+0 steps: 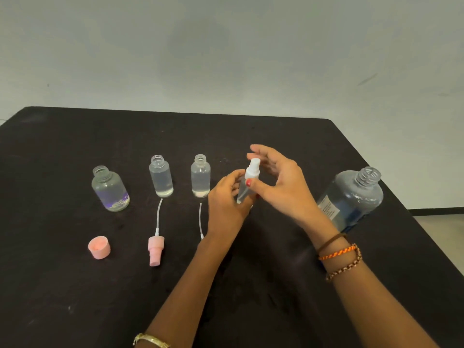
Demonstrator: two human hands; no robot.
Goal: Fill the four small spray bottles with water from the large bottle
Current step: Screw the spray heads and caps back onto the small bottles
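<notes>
At the left of the dark worktop (pixel 50 172) stands a squat clear bottle with a purple pattern (pixel 110 189), uncapped, and in front of it a pink cap (pixel 99 247) lies open side up. To its right stands a second small bottle (pixel 161 177), neck open and clear liquid inside, with a pink spray head (pixel 156 249) lying below it, dip tube pointing toward the bottle. Next stands a third small bottle (pixel 200 177), also open, and a thin white dip tube (pixel 200 219) lies in front of it, its lower end hidden behind the left forearm. The left hand (pixel 226 199) holds the fourth small spray bottle (pixel 244 189) just above the worktop, its grip curled round the clear, slightly tilted body. A white spray head (pixel 253 169) sits on that bottle's neck. The right hand (pixel 278 177) is at the head, thumb against its base, the other fingers spread loosely above and behind it. Bracelets ring both wrists. At the far right the large bottle (pixel 351 197) stands uncapped, partly filled with clear water, leaning in the wide-angle view.
</notes>
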